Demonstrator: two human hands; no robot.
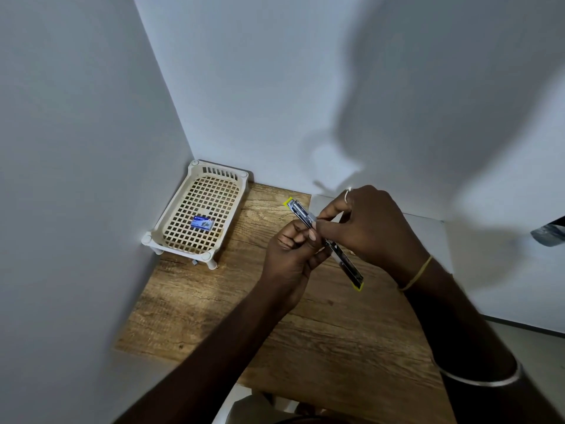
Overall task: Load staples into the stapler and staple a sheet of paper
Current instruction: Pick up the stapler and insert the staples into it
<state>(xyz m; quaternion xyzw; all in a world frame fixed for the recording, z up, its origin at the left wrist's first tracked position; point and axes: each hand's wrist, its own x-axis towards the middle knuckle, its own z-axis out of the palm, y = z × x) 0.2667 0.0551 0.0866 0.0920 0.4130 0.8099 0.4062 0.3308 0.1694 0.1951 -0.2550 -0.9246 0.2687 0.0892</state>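
Observation:
The stapler [345,258] is swung fully open into one long line, yellow at both ends, and held in the air over the wooden table [214,301]. My left hand [290,255] grips it at the hinge from below. My right hand [367,228] pinches at the metal channel near its middle; whether staples are between the fingertips is hidden. A small blue staple box [201,223] lies in the white lattice tray [171,209]. A white sheet of paper [428,234] lies on the table under and behind my right hand.
The tray stands on short legs in the back left corner, against white walls on the left and behind. A tiny grey object [194,263] lies on the table beside a tray leg. A dark object [550,234] pokes in at the right edge.

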